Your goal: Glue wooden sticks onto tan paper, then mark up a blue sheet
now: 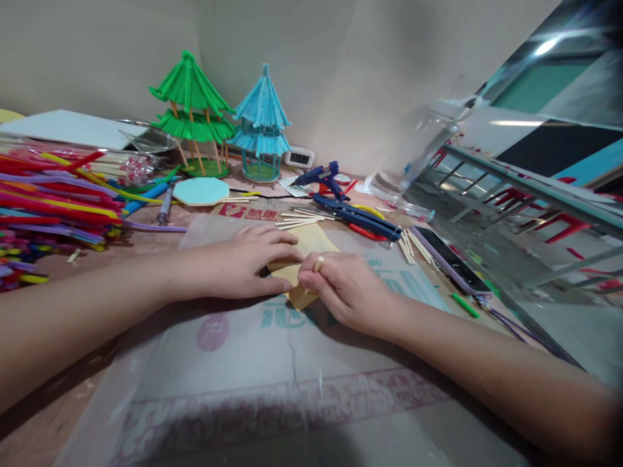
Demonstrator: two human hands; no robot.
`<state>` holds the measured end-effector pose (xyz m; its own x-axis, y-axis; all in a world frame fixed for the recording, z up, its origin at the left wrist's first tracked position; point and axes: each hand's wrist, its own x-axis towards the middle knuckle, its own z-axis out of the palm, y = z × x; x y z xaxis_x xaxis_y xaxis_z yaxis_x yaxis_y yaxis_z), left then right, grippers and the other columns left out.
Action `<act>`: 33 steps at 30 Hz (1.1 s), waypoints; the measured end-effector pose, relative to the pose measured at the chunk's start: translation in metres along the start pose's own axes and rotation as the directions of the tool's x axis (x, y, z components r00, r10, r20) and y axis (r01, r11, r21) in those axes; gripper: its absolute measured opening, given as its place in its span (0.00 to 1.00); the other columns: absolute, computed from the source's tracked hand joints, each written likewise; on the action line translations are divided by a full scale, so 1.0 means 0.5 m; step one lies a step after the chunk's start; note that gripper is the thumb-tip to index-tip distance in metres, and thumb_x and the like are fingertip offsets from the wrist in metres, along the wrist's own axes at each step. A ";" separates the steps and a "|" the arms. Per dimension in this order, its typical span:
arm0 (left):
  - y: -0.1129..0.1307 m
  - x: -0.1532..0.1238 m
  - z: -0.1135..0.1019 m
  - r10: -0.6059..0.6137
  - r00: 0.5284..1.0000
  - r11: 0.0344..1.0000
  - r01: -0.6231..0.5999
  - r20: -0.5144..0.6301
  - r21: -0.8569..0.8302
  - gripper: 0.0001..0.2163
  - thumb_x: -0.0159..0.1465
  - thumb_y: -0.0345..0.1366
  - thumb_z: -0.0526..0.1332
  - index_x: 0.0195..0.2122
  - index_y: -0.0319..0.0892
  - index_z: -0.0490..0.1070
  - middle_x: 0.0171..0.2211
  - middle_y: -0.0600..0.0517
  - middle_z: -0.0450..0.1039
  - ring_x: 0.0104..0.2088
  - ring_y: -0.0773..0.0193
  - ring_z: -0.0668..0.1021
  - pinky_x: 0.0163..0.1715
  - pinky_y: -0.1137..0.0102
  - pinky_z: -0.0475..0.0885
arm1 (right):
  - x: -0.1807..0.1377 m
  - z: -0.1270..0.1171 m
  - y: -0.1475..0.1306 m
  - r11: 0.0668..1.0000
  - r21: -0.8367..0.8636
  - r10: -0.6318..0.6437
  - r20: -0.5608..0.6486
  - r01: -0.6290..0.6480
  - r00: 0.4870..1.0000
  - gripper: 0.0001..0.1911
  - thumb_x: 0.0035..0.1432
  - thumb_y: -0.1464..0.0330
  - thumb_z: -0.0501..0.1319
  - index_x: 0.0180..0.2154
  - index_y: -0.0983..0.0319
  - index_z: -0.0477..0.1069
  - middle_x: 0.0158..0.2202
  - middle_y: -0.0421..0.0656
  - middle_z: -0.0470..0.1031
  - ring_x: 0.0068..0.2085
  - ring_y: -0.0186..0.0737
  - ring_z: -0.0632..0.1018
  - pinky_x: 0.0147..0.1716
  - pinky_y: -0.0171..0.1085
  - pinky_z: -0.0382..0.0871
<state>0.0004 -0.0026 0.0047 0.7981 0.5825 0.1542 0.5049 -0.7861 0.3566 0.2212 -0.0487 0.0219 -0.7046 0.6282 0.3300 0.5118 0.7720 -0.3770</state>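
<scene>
My left hand [253, 259] lies with its fingers stretched out over a yellow sheet of paper or card [318, 239], pressing on its left side. My right hand [353, 285] is closed in a fist around a thin wooden stick [318, 264]; only the stick's pale end sticks out above the fist. The fist rests at the sheet's right side, close to my left thumb, and hides the stick's lower part. Beneath both hands is a printed plastic sheet [233, 376]. Several loose wooden sticks [304, 218] lie just beyond my left fingers.
Behind stand a green pagoda model [189, 123] and a blue one [263, 130]. A glue gun [324, 176], dark-blue pliers-like tool [360, 217] and phone [450, 259] lie at right, near a clear bottle [413, 152]. Colourful pipe cleaners [58, 207] fill the left, beside a light-blue octagon [201, 191].
</scene>
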 end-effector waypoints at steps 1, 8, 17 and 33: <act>0.000 0.000 0.000 -0.004 1.000 1.000 0.004 0.000 0.001 0.21 0.68 0.49 0.59 0.58 0.48 0.72 0.65 0.43 0.65 0.65 0.43 0.65 0.64 0.45 0.59 | 0.000 0.000 0.000 1.000 0.013 -0.012 0.007 0.012 1.000 0.17 0.74 0.65 0.48 0.32 0.61 0.66 0.29 0.42 0.75 0.29 0.37 0.73 0.32 0.35 0.63; -0.001 -0.001 0.001 -0.021 1.000 1.000 0.021 0.014 0.003 0.22 0.69 0.50 0.57 0.60 0.47 0.71 0.66 0.43 0.64 0.66 0.43 0.64 0.65 0.46 0.58 | 0.001 0.004 -0.002 0.995 -0.058 -0.079 -0.017 0.078 0.997 0.16 0.74 0.66 0.49 0.33 0.62 0.68 0.29 0.44 0.76 0.30 0.38 0.74 0.34 0.36 0.64; -0.005 -0.001 0.004 -0.017 1.000 1.000 0.017 0.011 0.012 0.22 0.69 0.52 0.58 0.59 0.48 0.71 0.66 0.44 0.64 0.66 0.43 0.64 0.65 0.47 0.58 | -0.001 0.009 -0.003 0.991 -0.066 -0.118 -0.037 0.115 0.992 0.17 0.74 0.66 0.48 0.33 0.62 0.68 0.30 0.44 0.77 0.31 0.39 0.75 0.34 0.36 0.66; -0.002 -0.001 0.001 -0.013 1.000 1.000 0.013 0.020 0.005 0.21 0.69 0.49 0.58 0.59 0.48 0.71 0.66 0.44 0.64 0.66 0.43 0.64 0.65 0.45 0.58 | 0.001 0.008 0.000 0.990 -0.093 -0.111 -0.054 0.105 0.992 0.18 0.75 0.65 0.48 0.34 0.62 0.68 0.29 0.44 0.76 0.30 0.38 0.75 0.33 0.36 0.67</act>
<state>-0.0003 -0.0022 0.0040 0.7977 0.5887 0.1306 0.5173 -0.7793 0.3537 0.2187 -0.0485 0.0185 -0.7294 0.5431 0.4160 0.4783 0.8396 -0.2575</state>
